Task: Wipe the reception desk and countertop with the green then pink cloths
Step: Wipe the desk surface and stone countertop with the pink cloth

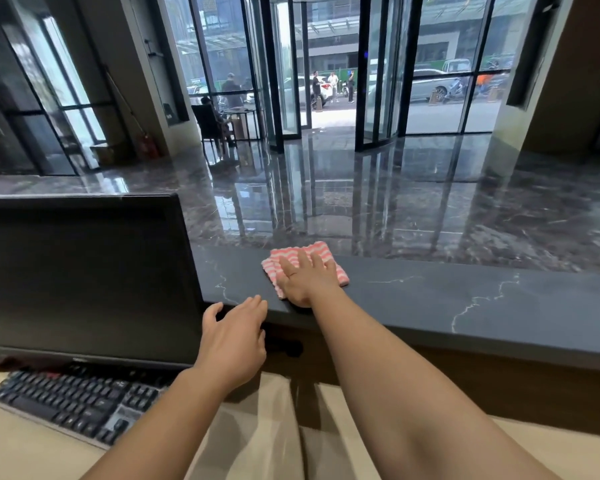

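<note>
Looks like the pink pass: pink cloth [319, 248] is being pressed by an open right hand [309, 282] on the tabletop [465, 299] right of the monitor [84, 271], sweeping onward probably being needed.

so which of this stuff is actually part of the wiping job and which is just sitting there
Part of the job:
- pink cloth, flat on the countertop
- right hand, pressing flat on the cloth
- left hand, fingertips at the countertop edge
- lower desk

Just lying about:
- monitor
- keyboard

The green cloth is not in view.
</note>
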Available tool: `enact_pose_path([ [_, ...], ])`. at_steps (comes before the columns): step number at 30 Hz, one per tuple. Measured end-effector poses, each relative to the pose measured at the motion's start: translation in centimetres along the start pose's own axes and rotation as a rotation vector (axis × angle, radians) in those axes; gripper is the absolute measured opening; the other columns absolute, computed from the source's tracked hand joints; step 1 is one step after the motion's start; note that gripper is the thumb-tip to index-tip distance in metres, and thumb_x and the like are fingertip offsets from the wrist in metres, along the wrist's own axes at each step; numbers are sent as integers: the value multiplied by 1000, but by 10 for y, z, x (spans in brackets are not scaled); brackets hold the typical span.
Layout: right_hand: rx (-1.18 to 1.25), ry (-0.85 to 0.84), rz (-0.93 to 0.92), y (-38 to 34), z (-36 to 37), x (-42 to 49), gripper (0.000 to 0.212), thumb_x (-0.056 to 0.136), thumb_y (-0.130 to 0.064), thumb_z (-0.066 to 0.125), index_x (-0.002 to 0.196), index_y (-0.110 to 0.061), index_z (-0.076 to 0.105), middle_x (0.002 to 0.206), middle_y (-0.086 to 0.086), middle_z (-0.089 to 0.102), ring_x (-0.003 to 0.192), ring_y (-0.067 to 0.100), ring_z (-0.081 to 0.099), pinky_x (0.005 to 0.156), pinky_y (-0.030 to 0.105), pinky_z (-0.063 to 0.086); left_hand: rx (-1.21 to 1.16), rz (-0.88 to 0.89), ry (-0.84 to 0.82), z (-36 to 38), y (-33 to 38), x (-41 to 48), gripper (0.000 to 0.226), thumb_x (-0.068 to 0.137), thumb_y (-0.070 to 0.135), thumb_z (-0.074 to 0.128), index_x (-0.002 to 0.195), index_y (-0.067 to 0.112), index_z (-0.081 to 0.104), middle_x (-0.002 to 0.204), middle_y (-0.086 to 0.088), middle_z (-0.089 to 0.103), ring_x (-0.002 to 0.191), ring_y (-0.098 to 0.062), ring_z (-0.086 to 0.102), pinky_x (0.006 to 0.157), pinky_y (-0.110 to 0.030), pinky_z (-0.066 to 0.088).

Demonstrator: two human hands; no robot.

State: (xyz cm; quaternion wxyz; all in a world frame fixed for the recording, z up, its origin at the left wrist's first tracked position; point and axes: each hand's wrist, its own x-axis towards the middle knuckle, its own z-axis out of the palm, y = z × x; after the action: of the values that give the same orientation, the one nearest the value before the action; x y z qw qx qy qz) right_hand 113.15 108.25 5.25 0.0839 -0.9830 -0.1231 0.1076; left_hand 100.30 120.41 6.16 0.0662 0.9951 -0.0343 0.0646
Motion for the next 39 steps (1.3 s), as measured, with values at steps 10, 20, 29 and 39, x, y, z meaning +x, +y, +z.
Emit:
enact_pose_path([
  [10,41,112,423,176,-14,-90,55,102,-50,15,155,-38,2,163,3,-7,150,29,-4,119,50,-2,-4,161,-69,-2,77,-4,37,98,18,39,135,21,42,146,6,39,139,-8,31,116,-43,3],
  [20,63,200,628,180,-5,-117,57,103,-49,14,156,-31,5,163,7,-8,149,34,-3,118,53,-1,-19,156,-67,-3,69,-15,39,98,17,39,137,21,43,147,6,39,139,-8,31,116,-42,4],
  [29,59,254,349,19,25,-75,59,103,-43,19,156,-22,1,162,15,-11,148,39,-7,116,55,-2,-37,-1,-53,2,-6,-32,40,98,17,39,137,25,42,146,10,40,139,-4,29,116,-38,7],
  [39,20,98,-111,-72,39,-39,60,103,-34,32,156,-29,3,163,7,-13,149,33,-10,116,54,-5,-38,-79,-28,3,-40,-41,43,93,13,43,134,26,44,136,6,48,125,-11,44,103,-31,24],
])
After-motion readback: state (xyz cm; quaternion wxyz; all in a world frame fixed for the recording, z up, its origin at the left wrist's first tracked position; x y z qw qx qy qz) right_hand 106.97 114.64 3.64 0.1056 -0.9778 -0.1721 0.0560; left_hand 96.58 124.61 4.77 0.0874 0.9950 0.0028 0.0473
